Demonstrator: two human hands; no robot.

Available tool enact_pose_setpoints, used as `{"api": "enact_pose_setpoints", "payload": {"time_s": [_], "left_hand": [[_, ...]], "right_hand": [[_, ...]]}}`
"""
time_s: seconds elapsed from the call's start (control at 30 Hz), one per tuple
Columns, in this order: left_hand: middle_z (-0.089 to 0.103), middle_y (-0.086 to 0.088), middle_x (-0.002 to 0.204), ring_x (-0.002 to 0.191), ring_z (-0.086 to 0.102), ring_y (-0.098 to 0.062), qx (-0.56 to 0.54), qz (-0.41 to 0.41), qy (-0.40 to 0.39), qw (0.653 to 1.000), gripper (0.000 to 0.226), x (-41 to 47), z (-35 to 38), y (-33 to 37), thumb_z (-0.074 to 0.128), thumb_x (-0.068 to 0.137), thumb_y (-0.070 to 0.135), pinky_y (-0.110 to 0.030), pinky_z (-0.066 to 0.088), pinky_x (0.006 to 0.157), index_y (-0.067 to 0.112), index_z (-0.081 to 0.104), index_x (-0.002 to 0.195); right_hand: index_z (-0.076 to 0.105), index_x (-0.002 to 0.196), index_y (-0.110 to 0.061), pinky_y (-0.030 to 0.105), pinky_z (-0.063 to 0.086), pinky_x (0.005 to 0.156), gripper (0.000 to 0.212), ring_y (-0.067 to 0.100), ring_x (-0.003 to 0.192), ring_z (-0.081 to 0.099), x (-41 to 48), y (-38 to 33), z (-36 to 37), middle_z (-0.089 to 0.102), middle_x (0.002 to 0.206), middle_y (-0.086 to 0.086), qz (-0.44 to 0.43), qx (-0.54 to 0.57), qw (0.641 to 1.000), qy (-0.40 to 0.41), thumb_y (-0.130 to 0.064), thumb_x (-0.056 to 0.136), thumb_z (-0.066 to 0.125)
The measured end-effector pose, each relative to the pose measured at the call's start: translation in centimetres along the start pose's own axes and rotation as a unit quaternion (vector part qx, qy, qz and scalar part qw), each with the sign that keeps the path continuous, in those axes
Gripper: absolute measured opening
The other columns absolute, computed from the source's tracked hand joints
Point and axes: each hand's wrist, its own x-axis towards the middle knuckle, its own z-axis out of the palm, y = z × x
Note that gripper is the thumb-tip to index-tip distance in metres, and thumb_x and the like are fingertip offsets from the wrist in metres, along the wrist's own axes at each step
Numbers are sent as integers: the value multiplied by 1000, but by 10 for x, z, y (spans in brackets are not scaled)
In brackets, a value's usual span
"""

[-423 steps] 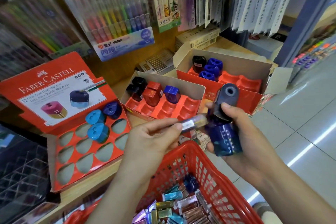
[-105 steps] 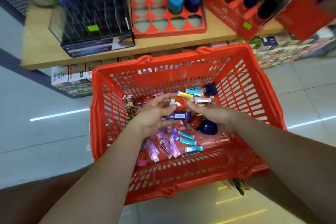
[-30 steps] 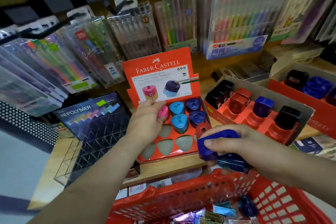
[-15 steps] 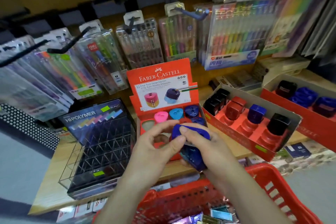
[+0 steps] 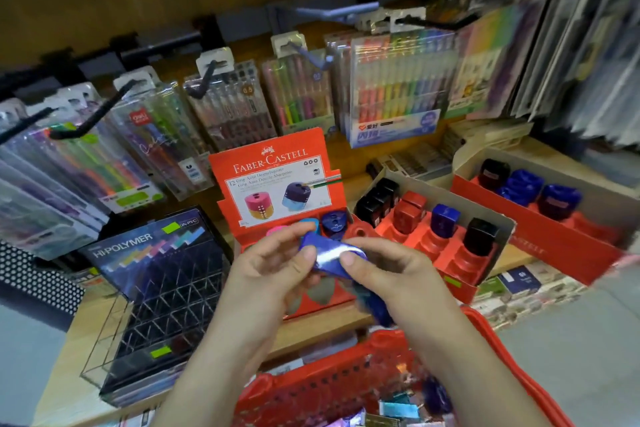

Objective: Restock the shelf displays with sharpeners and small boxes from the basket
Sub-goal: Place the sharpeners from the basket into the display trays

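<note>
Holding one blue sharpener (image 5: 325, 253) between both hands, just in front of the Faber-Castell display box (image 5: 277, 177). Left hand (image 5: 273, 277) is pinching its left end, thumb on top; right hand (image 5: 394, 274) is pinching the right end. A second blue piece (image 5: 379, 310) is sitting under the right palm, possibly another sharpener, too blurred to tell. Three slotted sharpeners (image 5: 334, 220) are showing in the box above the hands. One red basket (image 5: 329, 388) is sitting below the box.

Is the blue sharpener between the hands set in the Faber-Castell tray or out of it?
Out. The left hand and right hand pinch the blue sharpener in front of the Faber-Castell tray; it sits in no slot.
</note>
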Motion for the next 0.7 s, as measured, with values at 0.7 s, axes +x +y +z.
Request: {"api": "enact_pose_setpoints", "payload": {"time_s": [0.7], "left_hand": [[70,-1,92,77,64,-12,221,114,-62,967,27,94,149,15,65,85,-4,-22,55,66,20,67,96]], "right_hand": [[61,121,-40,43,56,67,61,33,72,66,0,-66,-214,73,84,13,-81,-27,986,140,-12,69,75]]}}
